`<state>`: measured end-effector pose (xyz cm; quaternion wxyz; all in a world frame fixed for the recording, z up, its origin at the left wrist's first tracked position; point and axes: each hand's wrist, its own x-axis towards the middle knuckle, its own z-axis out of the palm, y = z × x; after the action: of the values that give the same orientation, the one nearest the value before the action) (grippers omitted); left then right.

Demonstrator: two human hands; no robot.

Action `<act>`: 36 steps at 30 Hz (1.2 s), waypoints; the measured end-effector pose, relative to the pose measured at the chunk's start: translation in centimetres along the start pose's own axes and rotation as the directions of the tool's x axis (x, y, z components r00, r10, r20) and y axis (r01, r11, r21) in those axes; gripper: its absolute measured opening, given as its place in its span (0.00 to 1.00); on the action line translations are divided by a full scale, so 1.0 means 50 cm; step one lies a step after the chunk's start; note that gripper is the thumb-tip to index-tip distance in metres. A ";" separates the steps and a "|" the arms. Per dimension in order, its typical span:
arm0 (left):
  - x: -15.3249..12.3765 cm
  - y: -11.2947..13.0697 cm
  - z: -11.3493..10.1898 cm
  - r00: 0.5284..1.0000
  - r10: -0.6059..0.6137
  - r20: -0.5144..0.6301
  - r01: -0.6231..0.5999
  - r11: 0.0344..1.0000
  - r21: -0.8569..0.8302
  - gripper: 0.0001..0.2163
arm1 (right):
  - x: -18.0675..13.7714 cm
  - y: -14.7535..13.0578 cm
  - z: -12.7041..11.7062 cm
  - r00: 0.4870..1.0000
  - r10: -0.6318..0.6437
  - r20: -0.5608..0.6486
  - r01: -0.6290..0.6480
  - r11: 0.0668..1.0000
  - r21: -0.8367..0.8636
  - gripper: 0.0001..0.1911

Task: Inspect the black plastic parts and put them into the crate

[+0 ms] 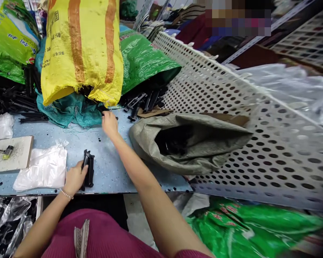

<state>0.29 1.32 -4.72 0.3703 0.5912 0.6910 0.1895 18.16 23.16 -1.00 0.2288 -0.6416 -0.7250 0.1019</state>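
Note:
My left hand [75, 177] lies near the front of the blue speckled table [107, 157], its fingers closed on a black plastic part [90, 170]. This long, narrow piece rests upright to the front edge, apparently beside another like it. Farther back, my right hand [109, 123] reaches to the mouth of a yellow woven sack [95, 46] with orange stripes. Its fingers are curled closed, and a dark bit shows by the fingertips; what they hold is hidden. A teal sack [78, 114] lies crumpled under the yellow one, just left of this hand.
A grey sack [220, 150] gapes on the right, dark inside, against a white perforated panel [258, 118]. Black parts pile up at the back left [10, 98]. Clear plastic bags [44, 168] and a board [18, 154] with a small tool lie left.

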 end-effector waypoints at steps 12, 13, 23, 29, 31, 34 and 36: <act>0.040 0.047 -0.037 0.936 0.258 -0.238 -0.350 0.749 -0.562 0.35 | -0.225 -0.006 -0.007 0.993 -0.113 -0.018 0.113 0.941 0.320 0.18; 0.046 0.062 -0.042 0.930 0.242 -0.278 -0.364 0.722 -0.588 0.37 | -0.261 -0.025 -0.008 0.980 -0.199 0.013 0.175 0.891 0.420 0.17; 0.023 0.079 -0.064 0.958 0.182 -0.223 -0.275 0.804 -0.527 0.32 | -0.170 -0.090 -0.027 0.925 -0.379 0.032 0.363 0.904 0.227 0.26; 0.054 0.067 -0.106 0.933 -0.026 -0.359 -0.206 0.779 -0.592 0.24 | -0.315 -0.102 0.020 0.832 -0.548 0.083 0.504 0.811 0.296 0.29; 0.065 0.057 -0.115 0.935 -0.078 -0.345 -0.169 0.758 -0.630 0.22 | -0.363 -0.096 0.037 0.832 -0.550 0.072 0.504 0.803 0.317 0.29; 0.074 0.030 -0.111 0.951 -0.094 -0.295 -0.111 0.786 -0.609 0.24 | -0.359 -0.088 0.045 0.827 -0.550 0.114 0.474 0.792 0.385 0.27; 0.071 0.011 -0.094 0.964 -0.056 -0.260 -0.065 0.900 -0.432 0.24 | -0.298 -0.086 0.038 0.836 -0.530 0.145 0.444 0.807 0.390 0.26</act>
<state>-2.90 5.69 -2.27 0.3966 0.4639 0.6730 0.4179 14.55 8.20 -3.77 0.2628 -0.3651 -0.8597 0.2419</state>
